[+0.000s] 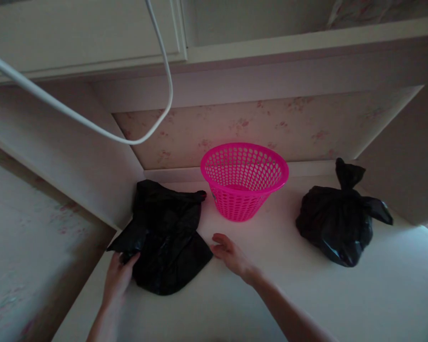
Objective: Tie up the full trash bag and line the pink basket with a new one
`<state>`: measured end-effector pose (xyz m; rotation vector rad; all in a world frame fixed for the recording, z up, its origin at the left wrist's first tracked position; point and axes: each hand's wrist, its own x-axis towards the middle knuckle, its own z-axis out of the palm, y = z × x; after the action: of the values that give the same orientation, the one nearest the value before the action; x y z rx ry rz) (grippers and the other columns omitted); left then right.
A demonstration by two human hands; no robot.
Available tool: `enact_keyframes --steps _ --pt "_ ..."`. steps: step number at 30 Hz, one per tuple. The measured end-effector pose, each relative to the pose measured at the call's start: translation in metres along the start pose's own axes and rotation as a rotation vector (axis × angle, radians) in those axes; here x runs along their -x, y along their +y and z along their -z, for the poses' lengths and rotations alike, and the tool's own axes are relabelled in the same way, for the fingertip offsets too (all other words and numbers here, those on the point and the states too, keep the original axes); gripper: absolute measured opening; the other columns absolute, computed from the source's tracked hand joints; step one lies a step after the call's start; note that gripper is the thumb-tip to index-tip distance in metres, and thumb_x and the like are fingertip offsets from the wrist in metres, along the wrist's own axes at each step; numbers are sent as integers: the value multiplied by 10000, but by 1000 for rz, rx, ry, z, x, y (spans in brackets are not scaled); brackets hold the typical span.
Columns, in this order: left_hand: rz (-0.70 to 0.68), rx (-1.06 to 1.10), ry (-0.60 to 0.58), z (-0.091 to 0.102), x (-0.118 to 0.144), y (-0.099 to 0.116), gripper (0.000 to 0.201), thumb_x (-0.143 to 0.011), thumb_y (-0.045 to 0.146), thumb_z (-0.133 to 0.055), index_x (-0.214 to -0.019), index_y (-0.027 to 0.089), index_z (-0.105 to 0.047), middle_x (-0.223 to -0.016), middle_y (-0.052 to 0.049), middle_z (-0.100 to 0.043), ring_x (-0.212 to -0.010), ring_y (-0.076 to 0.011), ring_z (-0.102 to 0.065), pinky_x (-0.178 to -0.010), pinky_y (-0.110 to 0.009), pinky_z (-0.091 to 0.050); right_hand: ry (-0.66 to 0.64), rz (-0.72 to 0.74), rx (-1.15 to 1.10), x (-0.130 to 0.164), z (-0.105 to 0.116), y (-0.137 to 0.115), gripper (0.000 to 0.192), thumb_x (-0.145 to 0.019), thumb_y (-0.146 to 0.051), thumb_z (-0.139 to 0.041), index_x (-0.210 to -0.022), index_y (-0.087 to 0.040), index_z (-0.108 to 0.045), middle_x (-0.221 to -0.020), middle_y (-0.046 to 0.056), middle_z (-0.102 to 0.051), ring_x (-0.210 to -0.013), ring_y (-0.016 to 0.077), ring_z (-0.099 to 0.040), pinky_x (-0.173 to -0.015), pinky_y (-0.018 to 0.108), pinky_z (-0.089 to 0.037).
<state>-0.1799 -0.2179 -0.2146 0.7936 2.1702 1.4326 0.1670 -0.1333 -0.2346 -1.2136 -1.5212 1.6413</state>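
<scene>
A black plastic bag (167, 237) lies crumpled and spread on the white surface, left of the middle. My left hand (119, 273) pinches its left edge, thumb on top and the other fingers partly under the plastic. By the bag's right corner is my right hand (231, 254), its fingers apart and slightly curled; whether a fingertip touches the corner I cannot tell. Behind that hand stands a bright pink perforated basket (238, 202), upright, with nothing seen inside it. The bag's far right tip comes close to the basket's side.
A second black bag (337, 223), full and knotted at the top, sits on the white surface (395, 285) at the right. Floral wallpaper (242, 126) backs the nook. A white cable (92, 126) hangs across the upper left, below a white cabinet (92, 33).
</scene>
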Motion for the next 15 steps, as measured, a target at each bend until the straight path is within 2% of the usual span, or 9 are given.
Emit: enact_keyframes --steps 2,4,6,8,10,12,15 --pt "98 86 -56 -2 17 -1 640 -707 430 -784 -1286 192 -649 -1154 -120 -784 -1209 -362 -701 -1056 -513 -534 -60 -29 -16 -10 -10 -4 682 -866 -646 -646 -1380 -201 -596 -1123 124 -755 -896 239 -732 -738 370 -596" --pt "227 234 -179 1 35 -1 673 -696 428 -839 -1313 234 -650 -1179 -99 -784 -1226 -362 -694 -1053 -507 -539 -107 -37 -4 -15 -14 -10 647 -872 -625 -651 -1352 -191 -644 -1022 98 -769 -786 224 -708 -653 349 -575" --pt "327 415 -318 7 51 -3 758 -618 506 -915 -1298 276 -672 -1192 -84 -783 -1254 -390 -673 -1063 -514 -533 -125 -10 27 -18 -12 -16 545 -864 -580 -678 -1224 -174 -731 -938 74 -769 -773 219 -693 -684 351 -566" --pt "360 557 -407 14 61 -7 834 -503 674 -929 -1209 282 -722 -1136 -96 -797 -1253 -444 -660 -1042 -547 -541 -105 45 70 -17 -5 -24 437 -884 -533 -665 -1083 -162 -780 -949 73 -772 -857 233 -698 -796 370 -561" --pt "402 625 -404 19 63 -8 865 -453 854 -839 -1084 268 -756 -1072 -116 -809 -1229 -477 -666 -1005 -574 -557 -75 109 118 -14 5 -34 386 -929 -490 -614 -1029 -160 -788 -991 86 -778 -933 255 -701 -874 392 -541" --pt "511 629 -370 21 61 -3 864 -520 936 -732 -1044 250 -760 -1064 -131 -816 -1229 -473 -673 -998 -570 -565 -70 167 162 -6 18 -50 340 -955 -440 -594 -1053 -179 -788 -1033 88 -784 -975 267 -703 -908 404 -527" --pt "719 581 -380 16 60 11 898 -639 919 -672 -1203 223 -741 -1104 -145 -819 -1261 -452 -671 -1022 -562 -563 -102 289 263 14 34 -86 255 -956 -343 -614 -1090 -220 -792 -1079 78 -785 -1001 253 -709 -944 393 -521"
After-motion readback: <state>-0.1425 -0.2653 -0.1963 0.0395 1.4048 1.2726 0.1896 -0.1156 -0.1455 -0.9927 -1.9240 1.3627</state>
